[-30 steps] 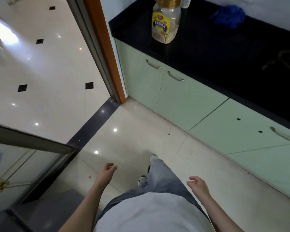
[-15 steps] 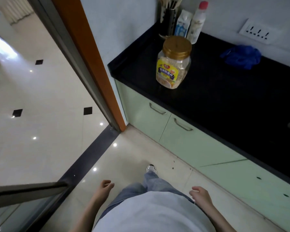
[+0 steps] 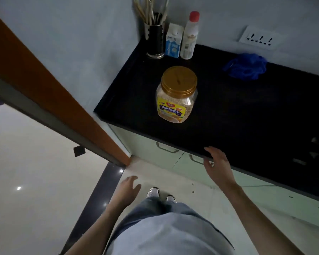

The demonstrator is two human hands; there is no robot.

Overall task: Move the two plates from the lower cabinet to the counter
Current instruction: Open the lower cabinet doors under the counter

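The black counter (image 3: 247,115) runs from the corner toward the right. Below it the pale green lower cabinet doors (image 3: 151,153) are closed, each with a metal handle (image 3: 166,147). No plates are in view. My right hand (image 3: 218,167) is raised in front of the counter's front edge, over the second door's handle, fingers spread and holding nothing. My left hand (image 3: 127,190) hangs lower over the floor, near the door frame, fingers relaxed and empty.
A gold-lidded jar (image 3: 177,94) stands on the counter near its left end. In the back corner are a utensil holder (image 3: 155,39), a carton (image 3: 173,41) and a bottle (image 3: 190,35). A blue cloth (image 3: 247,66) lies further right. An orange door frame (image 3: 53,100) stands left.
The view has tilted up and moved closer to the counter. My right hand rose from beside my hip to the counter's front edge. My left hand lifted slightly and opened.
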